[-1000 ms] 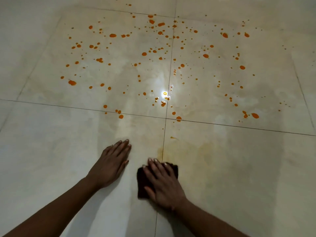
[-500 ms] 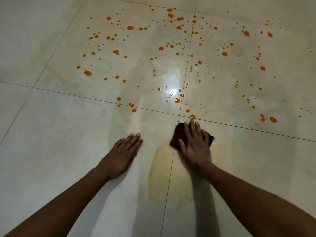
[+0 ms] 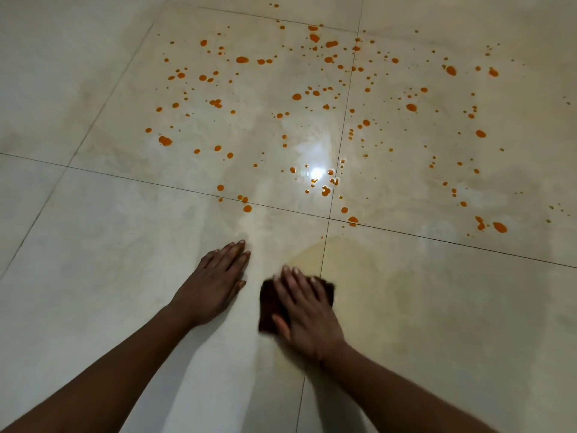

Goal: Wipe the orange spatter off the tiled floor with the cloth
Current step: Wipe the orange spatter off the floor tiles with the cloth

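Both arms reach forward, left hand [image 3: 215,282] flat with fingers [image 3: 232,254] straight, right hand [image 3: 307,310] spread palm-down (its edges blurred).

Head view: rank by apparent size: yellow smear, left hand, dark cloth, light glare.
1. yellow smear
2. left hand and dark cloth: not ranked, since the cloth lies mostly under the right hand
3. light glare

Dark brown cloth [image 3: 268,303] lies flat on pale glossy tiled floor [image 3: 93,276], straddling the grout line between the two near tiles. Orange spatter [image 3: 296,96]: wet drops across the two far tiles, well apart from cloth. Faint yellow smear [image 3: 359,276] just beside cloth.
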A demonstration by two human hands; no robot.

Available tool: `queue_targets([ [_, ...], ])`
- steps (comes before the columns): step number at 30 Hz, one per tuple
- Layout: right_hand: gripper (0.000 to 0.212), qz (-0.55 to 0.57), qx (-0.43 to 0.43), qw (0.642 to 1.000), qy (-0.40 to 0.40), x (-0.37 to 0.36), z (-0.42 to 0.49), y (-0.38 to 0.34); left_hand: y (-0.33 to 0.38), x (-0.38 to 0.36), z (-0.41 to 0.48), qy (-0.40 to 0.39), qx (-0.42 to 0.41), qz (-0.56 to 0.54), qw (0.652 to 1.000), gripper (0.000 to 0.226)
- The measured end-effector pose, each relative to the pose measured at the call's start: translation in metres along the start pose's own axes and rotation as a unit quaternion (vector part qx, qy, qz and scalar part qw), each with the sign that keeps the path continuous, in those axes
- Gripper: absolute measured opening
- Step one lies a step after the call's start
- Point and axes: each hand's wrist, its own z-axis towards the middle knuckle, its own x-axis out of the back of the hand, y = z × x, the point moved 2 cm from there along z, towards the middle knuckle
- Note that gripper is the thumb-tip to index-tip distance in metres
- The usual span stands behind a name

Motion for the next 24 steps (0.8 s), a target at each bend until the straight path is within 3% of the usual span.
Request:
queue_targets([
  [3, 0.078, -0.020, 0.058, 0.998, -0.012, 0.006, -0.067, 0.052, -0.008, 0.001, -0.002, -0.001, 0.021, -0.012, 1.000, 0.062],
  [6, 0.075, -0.018, -0.106, 0.993, 0.048, 0.021, -0.018, 0.087, -0.007, -0.004, -0.002, 0.002, 0.030, -0.014, 0.999, 0.064],
  [8, 0.073, 0.014, -0.158, 0.986, 0.054, 0.018, 0.018, 0.052, -0.004, -0.006, 0.000, 0.002, 0.037, -0.010, 0.999, 0.064],
  [11, 0.075, 0.009, -0.010, 1.000, -0.003, -0.005, -0.047, 0.003, -0.002, -0.005, -0.001, 0.003, 0.050, -0.014, 0.999, 0.064],
  [13, 0.073, -0.002, 0.042, 0.999, -0.024, 0.000, -0.105, 0.033, 0.001, -0.005, -0.001, -0.001, 0.059, -0.017, 0.998, 0.064],
  [15, 0.071, -0.024, -0.020, 0.999, -0.007, 0.009, -0.103, 0.079, 0.006, -0.004, -0.001, -0.002, 0.071, -0.020, 0.997, 0.065],
  [18, 0.073, 0.003, -0.202, 0.978, 0.058, 0.026, -0.015, 0.084, 0.009, -0.007, -0.001, 0.003, 0.079, -0.026, 0.997, 0.063],
  [20, 0.074, 0.003, -0.161, 0.986, 0.049, 0.012, 0.014, 0.037, 0.007, -0.007, 0.000, 0.003, 0.075, -0.028, 0.997, 0.063],
  [22, 0.075, -0.009, -0.033, 0.999, 0.003, -0.003, -0.013, 0.002, 0.006, -0.004, 0.000, 0.004, 0.065, -0.016, 0.998, 0.064],
  [24, 0.078, -0.021, 0.044, 0.999, -0.023, 0.003, -0.060, 0.023, 0.002, 0.000, -0.001, 0.001, 0.063, -0.001, 0.998, 0.065],
])
